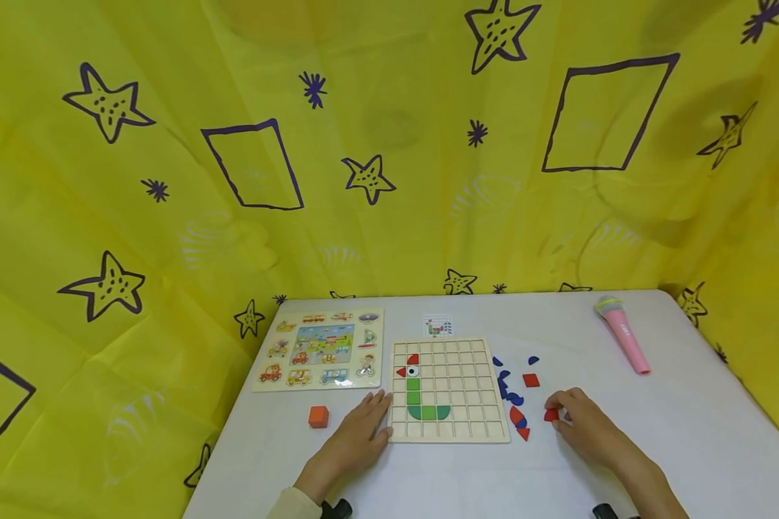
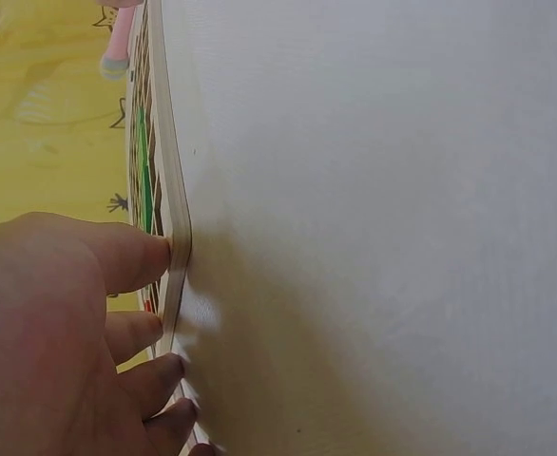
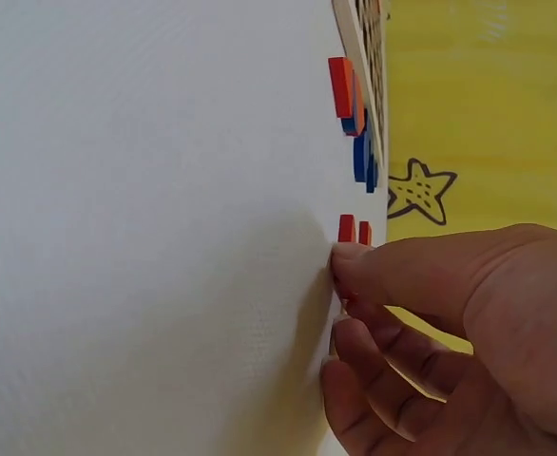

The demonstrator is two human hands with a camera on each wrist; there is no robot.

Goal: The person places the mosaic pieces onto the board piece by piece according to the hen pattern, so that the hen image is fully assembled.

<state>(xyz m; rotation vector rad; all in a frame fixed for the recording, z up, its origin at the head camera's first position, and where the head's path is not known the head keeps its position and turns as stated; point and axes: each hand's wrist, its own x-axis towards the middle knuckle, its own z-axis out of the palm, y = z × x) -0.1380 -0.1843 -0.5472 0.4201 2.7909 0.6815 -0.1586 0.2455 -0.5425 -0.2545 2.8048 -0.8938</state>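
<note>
A wooden grid board (image 1: 464,404) lies on the table with red, white, green and teal pieces set in its left columns. My left hand (image 1: 358,432) rests at its left edge, fingers extended; in the left wrist view the fingertips touch the board's side (image 2: 176,190). Right of the board, my right hand (image 1: 587,429) has thumb and fingers around a small red piece (image 1: 551,415), low over the table. That piece is partly covered by the thumb in the right wrist view (image 3: 346,228). Beside the board lie several blue half-round pieces (image 1: 514,398) and a red square (image 1: 531,380).
A picture puzzle board (image 1: 266,360) lies at the left, with an orange cube (image 1: 319,417) in front of it. Behind the grid board is a small pattern card (image 1: 438,326). A pink toy microphone (image 1: 626,339) lies at the back right. Yellow curtain (image 1: 389,238) surrounds the table.
</note>
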